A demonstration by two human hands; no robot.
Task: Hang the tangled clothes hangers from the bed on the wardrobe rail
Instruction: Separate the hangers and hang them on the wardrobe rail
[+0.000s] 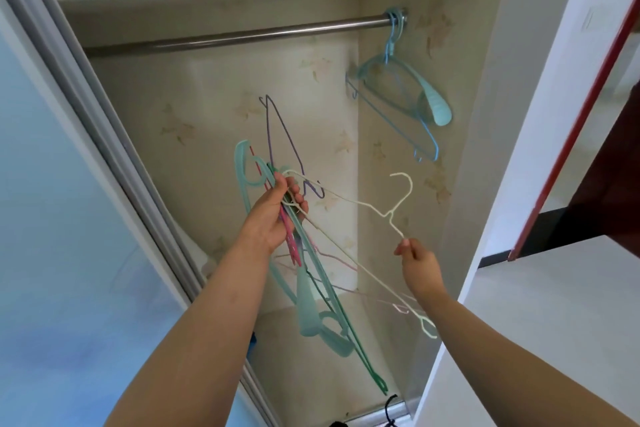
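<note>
Left grip: we clench the tangled hangers (294,253).
Right grip: we pinch the white hanger (388,211); draw it free rightward, hook toward the rail (242,35).

Bundle: I see tangled hangers (304,263), teal, pink, purple, upright in front of the wardrobe.
White hanger (384,211): thin wire, tilted, one end caught in the bundle.
Rail (242,36): steel, horizontal; two blue hangers (401,87) hooked at its right end.

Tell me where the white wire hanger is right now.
In the head view the white wire hanger sits centre-right in front of the open wardrobe, below the rail; the right hand pinches it, and its other end reaches the bundle in the left hand.
</note>
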